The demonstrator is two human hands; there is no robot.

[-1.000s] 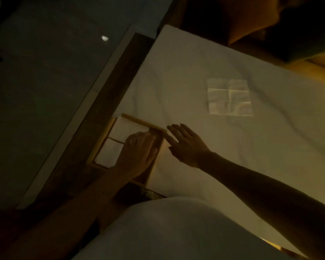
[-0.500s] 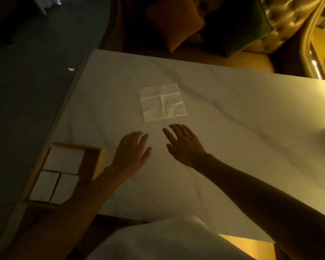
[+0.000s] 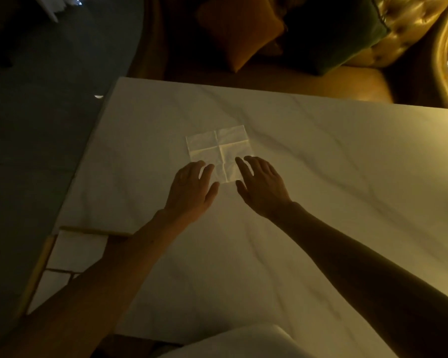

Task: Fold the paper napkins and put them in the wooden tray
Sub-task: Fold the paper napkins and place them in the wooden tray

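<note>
An unfolded white paper napkin [image 3: 219, 148] with cross creases lies flat on the white marble table [image 3: 321, 177]. My left hand [image 3: 190, 188] has its straight fingers over the napkin's near left corner. My right hand [image 3: 261, 186] reaches its straight fingers over the near right corner. Whether the fingertips touch the paper is unclear in the dim light. The wooden tray [image 3: 38, 267] sits at the table's left edge below my left forearm, with folded white napkins [image 3: 75, 251] in it, partly hidden by the arm.
A leather sofa [image 3: 347, 81] with an orange cushion [image 3: 238, 29] and a dark green cushion [image 3: 334, 27] stands beyond the table's far edge. Dark floor [image 3: 36, 112] lies to the left. White cloth on my lap [image 3: 230, 342] shows at the bottom.
Both hands left the tray and moved forward across the table to the napkin's near edge. My view swung right, so the tray slid to the lower left.
</note>
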